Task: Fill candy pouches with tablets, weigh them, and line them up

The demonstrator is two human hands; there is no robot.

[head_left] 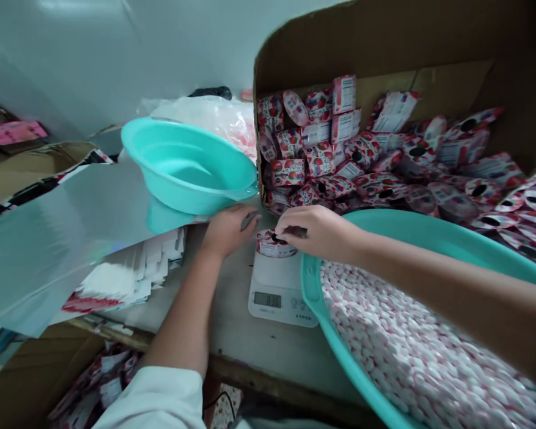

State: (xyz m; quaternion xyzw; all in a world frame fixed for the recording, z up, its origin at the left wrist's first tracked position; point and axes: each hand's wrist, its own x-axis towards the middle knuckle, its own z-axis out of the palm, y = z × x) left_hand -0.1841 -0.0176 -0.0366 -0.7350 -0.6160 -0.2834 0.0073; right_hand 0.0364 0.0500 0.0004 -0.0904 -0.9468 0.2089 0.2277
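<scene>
Head view: a white digital scale point(281, 286) lies on the pale worktop point(241, 339), its display showing the digits 8, 3 and 6. At the far end of the scale's top sits a small red-and-white packet point(277, 249) with a dark opening facing up.

The right hand point(315, 229) reaches over the scale from the right, its fingertips bent down at that opening. Its thumb and forefinger curve close together at the tips — whether they pinch anything, I cannot tell. The left hand point(230, 229) is just left of the scale's far end, near the packet; its thumb and forefinger stand apart with a visible gap, and nothing shows between them. A white sleeve point(161, 396) covers the upper part of the left arm.

Right beside the scale, on its right, a large turquoise basin point(312, 280) is filled with small white pieces edged in pink point(384, 328), and the right forearm crosses above it. Beyond the scale and to the right, a cardboard box point(299, 56) holds a heap of similar strawberry-printed packets point(321, 158). Beyond the scale to the left stands a smaller turquoise bowl point(183, 193), with clear plastic point(214, 113) behind it. Left of the scale, past the left forearm, lies a spread of white sheets point(131, 271) — partly under a shiny grey panel point(71, 220).
</scene>
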